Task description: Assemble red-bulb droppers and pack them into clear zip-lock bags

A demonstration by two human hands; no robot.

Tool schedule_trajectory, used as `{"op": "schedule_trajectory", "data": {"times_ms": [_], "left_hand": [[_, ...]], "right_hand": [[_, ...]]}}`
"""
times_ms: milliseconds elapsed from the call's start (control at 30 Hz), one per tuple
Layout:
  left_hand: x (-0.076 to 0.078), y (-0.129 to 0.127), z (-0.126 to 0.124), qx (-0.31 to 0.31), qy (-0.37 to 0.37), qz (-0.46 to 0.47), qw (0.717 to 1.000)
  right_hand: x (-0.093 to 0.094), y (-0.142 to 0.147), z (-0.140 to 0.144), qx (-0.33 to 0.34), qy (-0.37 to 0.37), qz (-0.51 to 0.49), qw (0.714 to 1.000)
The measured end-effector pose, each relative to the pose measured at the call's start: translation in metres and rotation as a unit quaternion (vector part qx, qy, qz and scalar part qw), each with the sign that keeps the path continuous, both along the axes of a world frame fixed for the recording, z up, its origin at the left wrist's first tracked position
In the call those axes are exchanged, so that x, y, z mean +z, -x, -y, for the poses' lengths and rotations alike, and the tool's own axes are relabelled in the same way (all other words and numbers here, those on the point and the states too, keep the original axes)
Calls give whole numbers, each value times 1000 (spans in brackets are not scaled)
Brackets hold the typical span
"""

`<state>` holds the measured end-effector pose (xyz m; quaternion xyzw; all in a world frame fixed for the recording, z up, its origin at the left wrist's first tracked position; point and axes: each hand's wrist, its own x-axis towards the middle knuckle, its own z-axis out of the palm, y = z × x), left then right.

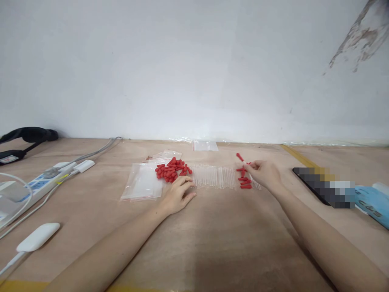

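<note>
Between the fingertips of my right hand [260,172] is a dropper [240,157], a clear thin tube with a red rubber bulb at its upper left end. Beneath that hand lie several more red-capped droppers [245,183] side by side. My left hand [180,194] rests with fingers loosely apart at the near edge of a heap of red rubber bulbs [170,170]. Its fingertips reach the left end of a row of clear glass tubes [212,177]; whether they touch a tube is hard to make out.
Clear zip bags [142,182] lie left of the bulbs, and another bag [206,146] is by the wall. A power strip [39,184] with cables and a white charger [39,237] sit left. To the right are a phone [313,186] and a blue packet [372,202].
</note>
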<state>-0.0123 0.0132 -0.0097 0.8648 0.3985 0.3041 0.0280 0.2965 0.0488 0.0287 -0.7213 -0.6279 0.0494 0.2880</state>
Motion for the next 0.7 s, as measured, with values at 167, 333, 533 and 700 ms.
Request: {"op": "schedule_trajectory", "data": {"times_ms": [167, 333, 533, 700], "left_hand": [[1, -3, 1, -1, 15, 1, 1000], [1, -2, 1, -6, 20, 1, 1000], [2, -2, 1, -8, 26, 0, 1000], [2, -2, 1, -11, 29, 0, 1000]], "right_hand": [[-11, -28, -14, -116, 57, 93, 987], [-26, -32, -20, -96, 77, 94, 988], [-27, -30, -19, -79, 53, 86, 992], [-29, -25, -18, 65, 33, 46, 996]]}}
